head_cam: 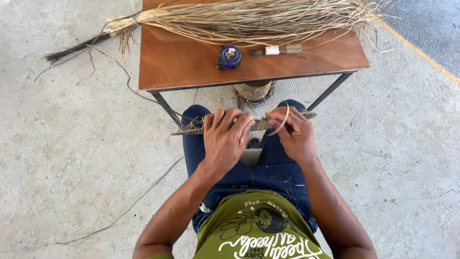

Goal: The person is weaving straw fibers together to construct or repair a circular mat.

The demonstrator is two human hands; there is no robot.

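I am seated, and a flat round woven basket piece [189,129] lies edge-on across my knees. My left hand [225,136] grips its rim from above, fingers curled over the weave. My right hand [293,134] pinches a pale fibre strand [283,120] that loops up and over the rim beside the left fingers. Both hands almost touch at the middle of the piece.
A brown wooden table [191,62] stands ahead with a long bundle of dried straw [239,19], a blue tape measure [229,57] and a knife [278,49]. A small woven basket [254,91] sits under it. Loose strands lie on the concrete floor [72,144].
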